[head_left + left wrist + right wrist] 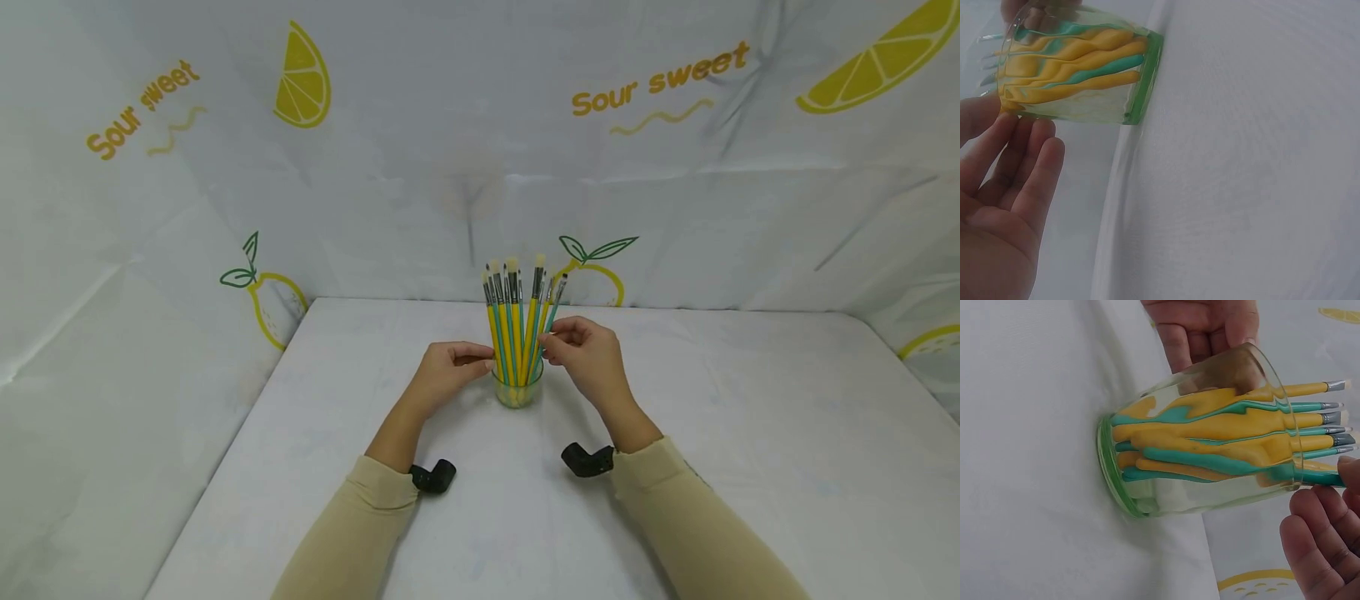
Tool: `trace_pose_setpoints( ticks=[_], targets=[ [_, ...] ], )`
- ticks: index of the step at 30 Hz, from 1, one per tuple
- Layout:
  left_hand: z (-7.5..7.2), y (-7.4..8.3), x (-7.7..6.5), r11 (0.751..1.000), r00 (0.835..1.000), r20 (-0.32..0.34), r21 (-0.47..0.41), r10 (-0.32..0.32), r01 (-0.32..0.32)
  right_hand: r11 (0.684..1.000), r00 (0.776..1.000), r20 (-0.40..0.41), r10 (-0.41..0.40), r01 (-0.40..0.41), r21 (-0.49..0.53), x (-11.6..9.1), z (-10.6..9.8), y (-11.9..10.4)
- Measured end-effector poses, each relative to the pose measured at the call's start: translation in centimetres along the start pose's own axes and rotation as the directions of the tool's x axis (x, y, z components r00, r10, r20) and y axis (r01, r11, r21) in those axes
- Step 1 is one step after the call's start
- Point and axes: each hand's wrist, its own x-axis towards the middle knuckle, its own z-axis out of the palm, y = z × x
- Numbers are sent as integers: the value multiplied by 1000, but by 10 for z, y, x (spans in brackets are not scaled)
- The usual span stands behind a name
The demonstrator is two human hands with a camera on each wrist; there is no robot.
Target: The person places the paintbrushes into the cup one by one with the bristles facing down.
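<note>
A clear, green-tinted glass cup (516,398) stands upright on the white table, full of paintbrushes (508,329) with yellow and teal handles and bristles up. My left hand (444,375) holds the cup at the left of its rim, thumb and fingertips right against it. On the other side, my right hand (592,354) pinches a teal paintbrush (1322,479) between thumb and index finger, just above the rim. That brush leans to the right, its lower end inside the cup. The right hand's other fingers curl loosely below the pinch in the right wrist view.
The white-covered table (750,400) reaches back to a white cloth backdrop (450,100) printed with lemons and lettering. Black curved pieces (587,460) stick out at both wrists, by the beige sleeves (352,525).
</note>
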Motion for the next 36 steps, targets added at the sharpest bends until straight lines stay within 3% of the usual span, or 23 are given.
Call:
trace_pose_setpoints(
  ticks=[16, 36],
  targets=[
    [1, 0, 2, 1000, 1000, -1, 0, -24, 24, 999, 1000, -30, -4, 2, -48, -1, 0, -3],
    [-1, -1, 0, 1000, 1000, 10, 5, 20, -20, 998, 1000, 1, 30, -30, -55, -2, 3, 3]
  ],
)
